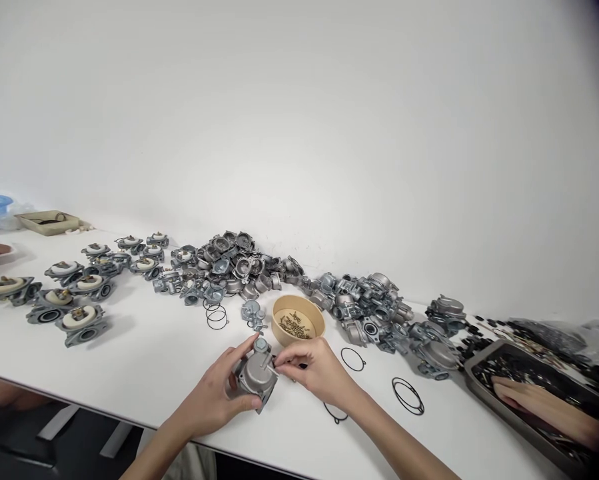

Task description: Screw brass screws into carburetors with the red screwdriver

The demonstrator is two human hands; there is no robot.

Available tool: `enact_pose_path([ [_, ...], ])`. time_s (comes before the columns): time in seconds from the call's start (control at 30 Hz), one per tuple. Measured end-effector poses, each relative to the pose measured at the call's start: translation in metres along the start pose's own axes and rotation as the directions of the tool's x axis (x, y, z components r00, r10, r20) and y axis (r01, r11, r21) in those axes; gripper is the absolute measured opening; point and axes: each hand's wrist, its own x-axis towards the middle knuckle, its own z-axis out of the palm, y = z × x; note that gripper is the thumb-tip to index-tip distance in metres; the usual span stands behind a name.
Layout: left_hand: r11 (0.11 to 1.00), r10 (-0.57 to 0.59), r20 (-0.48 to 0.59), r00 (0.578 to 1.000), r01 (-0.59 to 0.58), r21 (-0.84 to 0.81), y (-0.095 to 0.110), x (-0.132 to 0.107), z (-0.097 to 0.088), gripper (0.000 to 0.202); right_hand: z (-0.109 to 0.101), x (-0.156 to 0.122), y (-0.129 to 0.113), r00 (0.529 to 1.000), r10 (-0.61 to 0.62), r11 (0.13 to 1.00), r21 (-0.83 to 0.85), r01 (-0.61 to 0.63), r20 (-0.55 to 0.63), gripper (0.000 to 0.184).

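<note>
My left hand (219,392) is wrapped round a grey metal carburetor (257,373), keeping it tilted just above the table near the front edge. At the carburetor's right side, the thumb and fingers of my right hand (322,370) are pinched together; what they hold is too small and hidden to name. Just behind both hands stands a round tan bowl (279,328) with small brass-coloured screws (295,325) in it. A loose carburetor part (252,313) lies left of the bowl. Under my right wrist, a black rubber ring (337,419) is partly covered.
Carburetor bodies with white floats (82,319) stand at the left. Metal float bowls (234,257) are heaped behind, and more carburetors (369,303) to the right. Black rings (408,397) lie nearby. Another person's hand (544,407) reaches into a dark tray (479,383).
</note>
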Motion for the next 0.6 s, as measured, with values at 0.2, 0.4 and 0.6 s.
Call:
enact_pose_path([
  [0.2,0.999,-0.020,-0.015,1.000,0.019,-0.048,-0.001,0.002,0.001,0.094,0.000,-0.003,0.000,0.999,-0.035,0.999,-0.040,0.036,0.013,0.011],
  [0.4,0.998,-0.002,-0.001,1.000,0.001,-0.064,0.001,0.002,-0.001,0.089,0.008,-0.007,0.007,0.999,0.024,0.995,0.094,-0.020,-0.036,0.016],
  [0.6,0.997,0.007,0.019,1.000,-0.005,-0.082,0.001,0.002,-0.003,0.089,0.012,-0.012,0.011,0.998,-0.020,0.997,0.075,0.024,-0.059,0.017],
])
